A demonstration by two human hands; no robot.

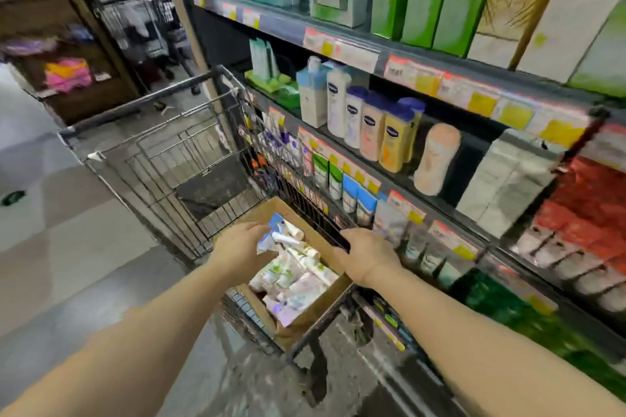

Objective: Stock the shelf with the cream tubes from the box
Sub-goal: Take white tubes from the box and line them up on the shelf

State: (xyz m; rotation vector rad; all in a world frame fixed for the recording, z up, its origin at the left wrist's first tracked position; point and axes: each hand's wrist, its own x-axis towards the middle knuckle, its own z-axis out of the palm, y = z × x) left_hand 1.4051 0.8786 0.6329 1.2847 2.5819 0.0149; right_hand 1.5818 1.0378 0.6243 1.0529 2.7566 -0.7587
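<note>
Both hands are down at the cart: our left hand [242,247] curls over a few cream tubes [291,267] in the box [325,301], though we cannot tell how firm that hold is, and our right hand [367,256] grips the cart's rim beside the shelf [440,206]. Loose tubes lie heaped, so grabbing several at once risks dropping one through the wire cart [176,159]. Crowded tubes already standing on the shelf could topple when we push new ones in.

Grey tiled floor [67,264] — clothes racks [135,20] beyond, wooden display [50,44] left.
</note>
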